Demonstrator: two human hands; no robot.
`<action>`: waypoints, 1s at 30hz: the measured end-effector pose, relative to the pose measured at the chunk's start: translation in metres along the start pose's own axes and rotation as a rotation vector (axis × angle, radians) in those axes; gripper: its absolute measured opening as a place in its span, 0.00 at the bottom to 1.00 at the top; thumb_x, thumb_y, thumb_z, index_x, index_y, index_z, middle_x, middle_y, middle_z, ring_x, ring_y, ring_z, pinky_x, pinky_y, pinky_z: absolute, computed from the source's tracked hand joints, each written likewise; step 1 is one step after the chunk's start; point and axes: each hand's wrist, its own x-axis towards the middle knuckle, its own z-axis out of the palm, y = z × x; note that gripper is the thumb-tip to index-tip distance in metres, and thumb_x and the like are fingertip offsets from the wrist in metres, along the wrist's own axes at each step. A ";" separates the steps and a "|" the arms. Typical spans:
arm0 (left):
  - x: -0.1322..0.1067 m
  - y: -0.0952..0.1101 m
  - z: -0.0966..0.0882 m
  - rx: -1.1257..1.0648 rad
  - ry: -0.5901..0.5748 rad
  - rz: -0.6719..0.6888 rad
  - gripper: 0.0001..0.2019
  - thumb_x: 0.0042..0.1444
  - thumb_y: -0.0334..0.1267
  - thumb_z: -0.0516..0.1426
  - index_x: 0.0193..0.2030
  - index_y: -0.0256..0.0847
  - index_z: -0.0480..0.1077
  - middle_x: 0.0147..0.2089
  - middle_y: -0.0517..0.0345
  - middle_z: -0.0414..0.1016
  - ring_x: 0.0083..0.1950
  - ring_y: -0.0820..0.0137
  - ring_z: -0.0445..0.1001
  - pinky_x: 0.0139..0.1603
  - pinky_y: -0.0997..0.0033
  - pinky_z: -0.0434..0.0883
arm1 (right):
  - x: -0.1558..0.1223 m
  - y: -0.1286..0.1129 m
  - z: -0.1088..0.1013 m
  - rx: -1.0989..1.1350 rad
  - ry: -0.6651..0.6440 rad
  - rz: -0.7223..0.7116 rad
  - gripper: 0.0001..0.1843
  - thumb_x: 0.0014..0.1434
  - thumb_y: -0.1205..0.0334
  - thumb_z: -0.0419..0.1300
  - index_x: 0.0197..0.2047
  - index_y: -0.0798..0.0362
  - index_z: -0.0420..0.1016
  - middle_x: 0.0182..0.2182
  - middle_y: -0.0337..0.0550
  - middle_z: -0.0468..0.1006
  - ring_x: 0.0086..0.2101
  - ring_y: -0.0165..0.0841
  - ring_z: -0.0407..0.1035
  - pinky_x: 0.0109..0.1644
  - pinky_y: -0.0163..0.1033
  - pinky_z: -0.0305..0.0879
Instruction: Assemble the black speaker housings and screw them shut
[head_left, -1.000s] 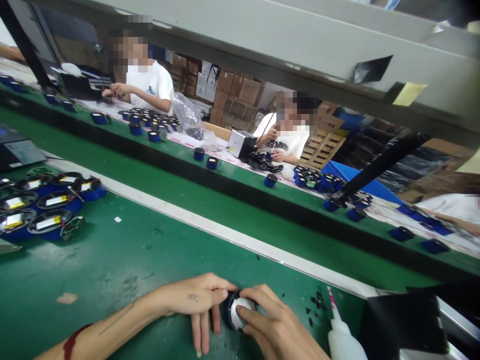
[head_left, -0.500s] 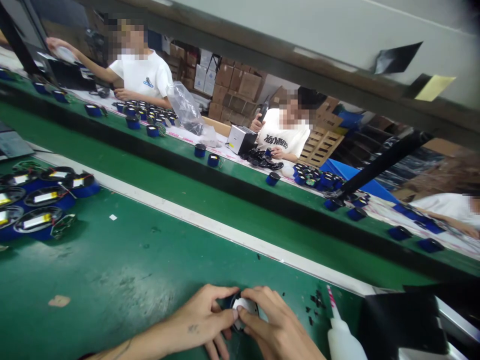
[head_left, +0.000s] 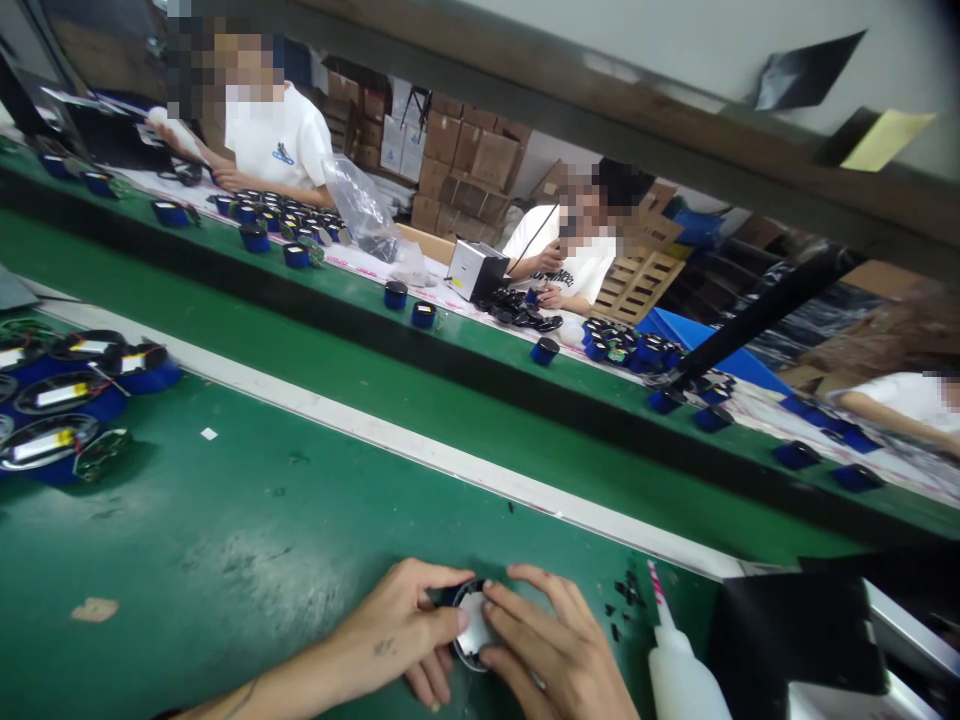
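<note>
A small round blue-and-black housing [head_left: 459,657] with a white insert [head_left: 474,632] in it lies between my hands on the green bench, near the bottom of the view. My left hand [head_left: 409,635] is closed about its left side, with the thumb on the insert's edge and the index finger along the far rim. From the right, my right hand [head_left: 559,650] grips the housing, fingertips on its upper right rim and thumb at the lower right. Part of the right rim is hidden by these fingers.
Right of my hands stand a white squeeze bottle [head_left: 682,670] and a black box [head_left: 799,635], with black scraps [head_left: 626,595] nearby. Blue housings with batteries [head_left: 67,400] cluster at left. Beyond a white rail [head_left: 360,430], co-workers [head_left: 274,140] sit behind a line of parts.
My right thumb has moved off the white insert down to the rim, and the right fingers have spread, exposing more of the insert. My left hand keeps its grip.
</note>
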 end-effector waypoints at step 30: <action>0.002 0.013 0.008 0.181 0.000 -0.003 0.42 0.57 0.61 0.58 0.68 0.29 0.60 0.18 0.61 0.72 0.19 0.64 0.80 0.15 0.79 0.71 | 0.000 -0.005 0.006 0.346 -0.147 0.313 0.10 0.64 0.68 0.58 0.41 0.51 0.81 0.46 0.49 0.81 0.42 0.42 0.70 0.40 0.46 0.70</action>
